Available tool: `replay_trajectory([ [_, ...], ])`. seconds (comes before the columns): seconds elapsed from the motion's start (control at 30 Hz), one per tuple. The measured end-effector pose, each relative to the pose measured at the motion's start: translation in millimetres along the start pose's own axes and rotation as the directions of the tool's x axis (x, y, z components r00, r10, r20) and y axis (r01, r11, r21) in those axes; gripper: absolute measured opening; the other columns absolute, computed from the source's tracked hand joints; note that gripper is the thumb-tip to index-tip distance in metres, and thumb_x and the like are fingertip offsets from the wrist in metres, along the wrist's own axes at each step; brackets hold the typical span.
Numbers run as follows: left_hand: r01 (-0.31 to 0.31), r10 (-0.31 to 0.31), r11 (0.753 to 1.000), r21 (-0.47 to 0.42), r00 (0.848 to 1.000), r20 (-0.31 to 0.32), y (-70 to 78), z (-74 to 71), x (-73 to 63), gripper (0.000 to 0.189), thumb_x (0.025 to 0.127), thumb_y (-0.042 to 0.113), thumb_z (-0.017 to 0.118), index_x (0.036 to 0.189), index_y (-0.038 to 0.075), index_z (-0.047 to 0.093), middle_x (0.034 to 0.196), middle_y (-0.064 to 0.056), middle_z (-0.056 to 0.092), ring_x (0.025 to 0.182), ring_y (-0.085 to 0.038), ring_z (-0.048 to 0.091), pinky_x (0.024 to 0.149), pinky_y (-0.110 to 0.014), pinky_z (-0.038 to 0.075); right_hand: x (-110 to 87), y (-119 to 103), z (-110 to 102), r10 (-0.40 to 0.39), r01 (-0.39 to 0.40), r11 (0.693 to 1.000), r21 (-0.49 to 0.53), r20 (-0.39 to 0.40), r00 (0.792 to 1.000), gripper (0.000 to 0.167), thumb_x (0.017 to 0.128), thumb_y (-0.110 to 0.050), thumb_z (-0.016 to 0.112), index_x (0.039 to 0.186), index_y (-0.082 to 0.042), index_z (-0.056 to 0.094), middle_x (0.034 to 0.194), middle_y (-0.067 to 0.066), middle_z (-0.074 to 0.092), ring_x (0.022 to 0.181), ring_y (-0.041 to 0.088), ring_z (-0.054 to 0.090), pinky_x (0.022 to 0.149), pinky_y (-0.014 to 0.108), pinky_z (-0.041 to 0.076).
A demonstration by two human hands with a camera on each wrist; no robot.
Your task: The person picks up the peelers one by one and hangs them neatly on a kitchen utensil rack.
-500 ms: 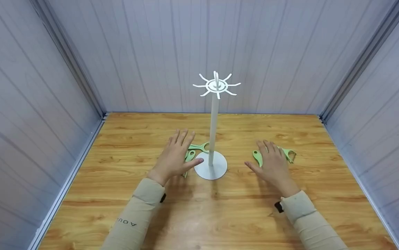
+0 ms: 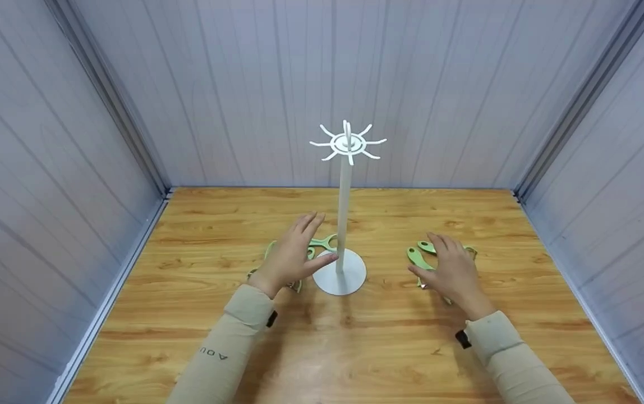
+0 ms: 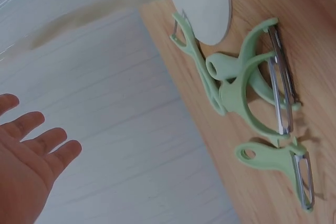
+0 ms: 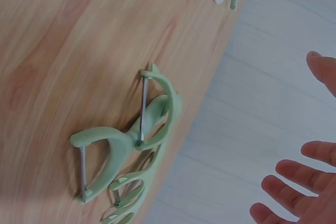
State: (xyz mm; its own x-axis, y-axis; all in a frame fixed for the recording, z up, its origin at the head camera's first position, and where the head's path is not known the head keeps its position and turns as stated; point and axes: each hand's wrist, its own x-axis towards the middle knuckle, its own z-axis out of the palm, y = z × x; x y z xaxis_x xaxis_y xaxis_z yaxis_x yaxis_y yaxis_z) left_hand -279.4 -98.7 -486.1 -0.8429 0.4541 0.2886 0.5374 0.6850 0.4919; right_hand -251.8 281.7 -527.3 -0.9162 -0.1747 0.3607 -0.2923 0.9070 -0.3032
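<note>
My left hand hovers with extended fingers over a group of light green vegetable peelers on the table, left of the white stand. In the left wrist view, two wide-bladed peelers overlap, a smaller peeler lies beside them, and a slim peeler reaches the stand's base. My right hand, fingers loosely spread, is above a second cluster. There a wide peeler lies partly under other green peelers. Neither hand holds anything.
Mid-table stands a white rack with a round base, an upright pole and a ring of hooks at the top. Nothing hangs on the hooks. Pale panel walls enclose the wooden table at the back and both sides.
Both hands have shifted slightly to the right, and the left hand's fingers have drawn closer together. More of the green peelers shows around the hands. The head view has tilted a little.
</note>
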Motion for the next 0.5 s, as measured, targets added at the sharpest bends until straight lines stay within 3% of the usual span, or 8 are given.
replay_trajectory([
  [0.27, 0.035, -0.034, 0.991, -0.13, 0.999, 0.01, -0.5, 10.7, 3.8, 0.088, 0.102, 0.049, 0.075, 0.17, 0.009, 0.035, 0.174, -0.017, 0.037, 0.16, -0.041, 0.039, 0.127, -0.059, 0.04, -3.2, 10, 9, 0.074, -0.072, 0.997, -0.026, 0.068, 0.995, 0.086, 0.091, -0.046, 0.088, 0.155, 0.002, 0.054, 0.143, 0.03, 0.064, 0.126, 0.053, 0.064, 0.102, 0.074, 0.051],
  [0.5, 0.064, -0.063, 0.963, -0.261, 0.998, 0.009, -0.4, 17.8, 10.5, 0.087, 0.101, 0.047, 0.078, 0.168, 0.008, 0.038, 0.17, -0.014, 0.044, 0.159, -0.036, 0.041, 0.129, -0.056, 0.037, -2.6, 16, 17, 0.132, -0.131, 0.991, -0.019, 0.132, 0.982, 0.083, 0.093, -0.044, 0.086, 0.153, 0.005, 0.055, 0.146, 0.032, 0.062, 0.129, 0.054, 0.061, 0.106, 0.072, 0.05],
])
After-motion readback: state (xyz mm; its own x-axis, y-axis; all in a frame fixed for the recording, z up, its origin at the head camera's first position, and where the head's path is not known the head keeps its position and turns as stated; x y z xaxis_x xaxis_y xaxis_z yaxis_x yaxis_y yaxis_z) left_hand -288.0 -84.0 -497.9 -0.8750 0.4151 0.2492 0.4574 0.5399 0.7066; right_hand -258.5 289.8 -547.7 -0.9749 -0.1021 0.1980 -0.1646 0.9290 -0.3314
